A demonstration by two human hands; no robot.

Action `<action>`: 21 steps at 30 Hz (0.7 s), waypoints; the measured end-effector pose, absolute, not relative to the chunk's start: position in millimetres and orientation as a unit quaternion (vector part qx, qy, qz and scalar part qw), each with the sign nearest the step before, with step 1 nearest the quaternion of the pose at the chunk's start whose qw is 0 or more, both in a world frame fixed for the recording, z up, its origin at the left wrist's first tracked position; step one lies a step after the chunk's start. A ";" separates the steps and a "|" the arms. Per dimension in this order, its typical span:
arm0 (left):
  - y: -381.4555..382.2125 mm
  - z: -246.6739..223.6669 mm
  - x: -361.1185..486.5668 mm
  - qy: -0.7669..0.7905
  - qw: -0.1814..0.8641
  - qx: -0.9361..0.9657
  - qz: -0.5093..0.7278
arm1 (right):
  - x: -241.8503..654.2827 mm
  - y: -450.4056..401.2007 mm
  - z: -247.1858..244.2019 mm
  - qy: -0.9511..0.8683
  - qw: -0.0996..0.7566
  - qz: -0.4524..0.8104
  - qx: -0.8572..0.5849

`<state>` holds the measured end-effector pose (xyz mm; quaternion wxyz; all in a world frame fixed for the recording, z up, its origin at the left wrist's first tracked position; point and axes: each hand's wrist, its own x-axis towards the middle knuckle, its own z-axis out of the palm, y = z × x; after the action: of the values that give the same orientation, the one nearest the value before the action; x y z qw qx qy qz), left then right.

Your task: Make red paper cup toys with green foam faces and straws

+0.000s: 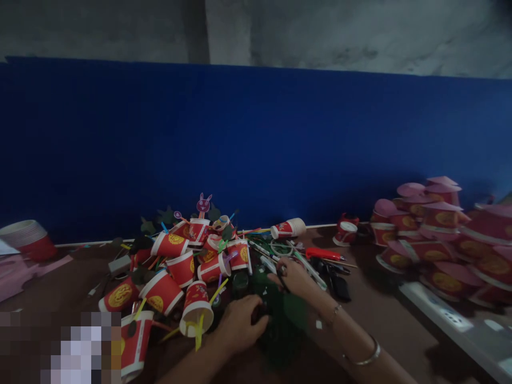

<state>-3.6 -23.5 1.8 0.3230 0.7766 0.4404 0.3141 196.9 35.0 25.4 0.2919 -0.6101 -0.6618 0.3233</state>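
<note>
My left hand (242, 323) is low in the middle, fingers curled and thumb bent toward them at the edge of dark green sheet material (286, 320). Something dark lies at its fingertips, too dim to name. Just above and to the right, my right hand (295, 276) has its fingers closed around a dark, loop-like thing I cannot make out. Left of my hands lies a heap of red paper cups (181, 268) with yellow emblems, some with coloured straws. A cup with a yellow straw (196, 306) is tipped beside my left hand.
Behind the table (360, 341) stands a blue panel (256, 144). A red-handled tool (323, 254) and a nested cup stack (287, 228) lie beyond my right hand. Cups with pink paper tops (444, 221) are piled at right, beside a pale long box (448, 314). Another cup stack (30, 241) is far left.
</note>
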 end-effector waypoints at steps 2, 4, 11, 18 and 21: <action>-21.8 1.1 -3.8 0.462 0.282 0.768 0.343 | 201.0 32.2 21.6 -0.665 0.304 0.291 -0.617; -17.9 -1.8 -4.5 0.470 0.268 0.750 0.381 | 202.1 29.4 16.2 -0.669 0.320 0.255 -0.621; -8.0 -13.8 -9.3 0.481 0.226 0.683 0.500 | 197.4 19.5 0.9 -0.676 0.366 0.186 -0.612; -16.0 1.4 -7.0 0.422 0.198 0.784 0.409 | 199.8 15.9 0.9 -0.696 0.317 0.133 -0.630; -22.8 5.8 -3.4 0.405 0.182 0.824 0.352 | 199.4 15.1 1.1 -0.703 0.315 0.126 -0.625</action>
<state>-3.4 -22.8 5.8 0.1819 0.8239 0.4055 0.3518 199.4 15.1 1.1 0.3153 -0.6253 -0.7027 0.1257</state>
